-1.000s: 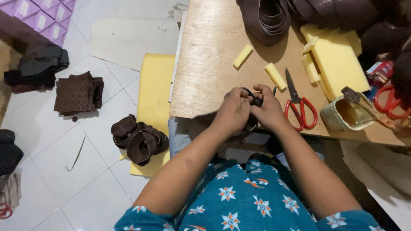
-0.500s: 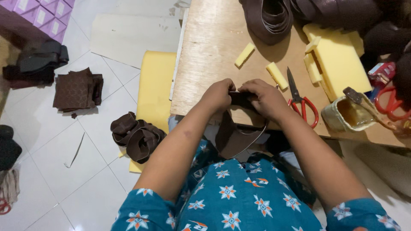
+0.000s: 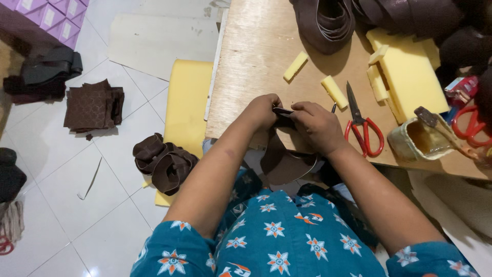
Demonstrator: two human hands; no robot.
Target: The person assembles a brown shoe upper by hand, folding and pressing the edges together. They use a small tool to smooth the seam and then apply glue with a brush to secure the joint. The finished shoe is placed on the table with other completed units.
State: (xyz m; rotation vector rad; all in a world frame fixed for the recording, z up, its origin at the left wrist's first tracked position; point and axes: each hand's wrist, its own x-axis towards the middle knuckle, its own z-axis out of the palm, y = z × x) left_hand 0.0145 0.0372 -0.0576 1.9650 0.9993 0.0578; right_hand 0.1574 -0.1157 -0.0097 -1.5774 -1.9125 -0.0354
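Bare wooden tabletop (image 3: 256, 56) lies open ahead; red-handled scissors (image 3: 361, 123) and foam strips (image 3: 334, 91) crowd the right.

Scissors (image 3: 363, 128) lie on the table (image 3: 246, 66), right of both hands. Foam blocks (image 3: 313, 77) sit behind them. A foam sheet (image 3: 187, 102) lies on the floor, left of the table.

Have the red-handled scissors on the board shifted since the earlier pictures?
No. The red-handled scissors lie in the same spot beside the small yellow foam block.

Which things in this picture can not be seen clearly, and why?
Head view:
- Dark brown leather strap piece: top end hidden between left hand and right hand.
- Second red-handled scissors: cut off by right edge.
- Yellow glue tin: contents too small to tell.
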